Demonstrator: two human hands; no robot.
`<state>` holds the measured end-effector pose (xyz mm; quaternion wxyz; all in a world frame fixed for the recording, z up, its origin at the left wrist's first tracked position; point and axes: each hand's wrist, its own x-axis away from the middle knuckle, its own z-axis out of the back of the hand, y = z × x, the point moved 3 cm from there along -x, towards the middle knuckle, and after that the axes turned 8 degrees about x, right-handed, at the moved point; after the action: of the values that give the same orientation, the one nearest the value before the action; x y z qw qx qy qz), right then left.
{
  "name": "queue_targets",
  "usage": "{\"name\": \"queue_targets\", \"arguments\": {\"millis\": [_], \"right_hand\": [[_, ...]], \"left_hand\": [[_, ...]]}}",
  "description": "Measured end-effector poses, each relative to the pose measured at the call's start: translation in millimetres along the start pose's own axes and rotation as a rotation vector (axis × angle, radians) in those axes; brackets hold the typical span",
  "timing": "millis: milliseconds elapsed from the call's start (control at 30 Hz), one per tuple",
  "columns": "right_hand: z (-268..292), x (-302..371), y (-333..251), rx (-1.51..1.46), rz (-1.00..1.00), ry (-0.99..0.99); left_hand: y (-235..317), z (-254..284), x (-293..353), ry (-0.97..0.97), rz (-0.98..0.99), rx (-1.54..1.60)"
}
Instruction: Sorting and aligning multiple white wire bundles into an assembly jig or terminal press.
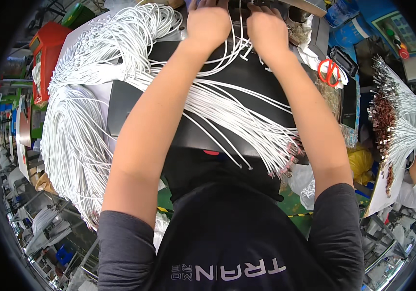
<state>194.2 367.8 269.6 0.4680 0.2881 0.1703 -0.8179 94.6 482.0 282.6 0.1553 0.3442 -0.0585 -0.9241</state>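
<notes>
Both arms reach forward to a dark metal fixture [239,13] at the top of the head view. My left hand [209,24] is at its left side, fingers bent and tips cut off by the picture edge. My right hand [267,33] is at the right side, fingers curled forward and closed. What either hand pinches is hidden. Between the hands, several white cables [240,36] hang from the fixture, with small white connectors at their ends. Under my forearms, a bundle of white cables [232,114] lies across a black work surface [145,128], its reddish-tipped ends to the right.
A big heap of white cables [74,116] drapes over the table's left side, beside a red bin [50,43]. Red-handled scissors [329,72] lie at the right, near blue buckets [351,31]. Farther right, a person's arm [415,162] is beside another cable pile [404,109].
</notes>
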Motion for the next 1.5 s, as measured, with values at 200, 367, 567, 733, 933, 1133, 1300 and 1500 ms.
{"name": "queue_targets", "arguments": {"millis": [200, 367, 567, 733, 933, 1133, 1300, 1500], "right_hand": [[98, 127, 94, -0.331, -0.351, 0.245], [186, 350, 110, -0.079, -0.673, -0.013], [123, 426, -18, -1.16, -1.268, -0.285], [124, 406, -23, -1.02, -0.944, -0.45], [136, 365, -6, -1.035, -1.018, -0.995], [133, 390, 5, -0.912, -0.827, -0.914], [132, 390, 5, -0.924, -0.711, -0.746], [148, 331, 11, -0.888, -0.961, -0.946]], "left_hand": [[10, 97, 111, -0.13, 0.38, 0.998], [23, 143, 331, -0.424, 1.273, 1.984], [-35, 102, 398, 0.14, 1.452, 1.359], [-41, 113, 374, 0.355, 1.598, 1.309], [-55, 111, 403, 0.333, 1.575, 1.349], [-76, 101, 444, 0.061, 1.53, 1.415], [-34, 105, 363, 0.342, 1.63, 1.41], [-37, 99, 398, -0.027, 1.337, 1.024]]}}
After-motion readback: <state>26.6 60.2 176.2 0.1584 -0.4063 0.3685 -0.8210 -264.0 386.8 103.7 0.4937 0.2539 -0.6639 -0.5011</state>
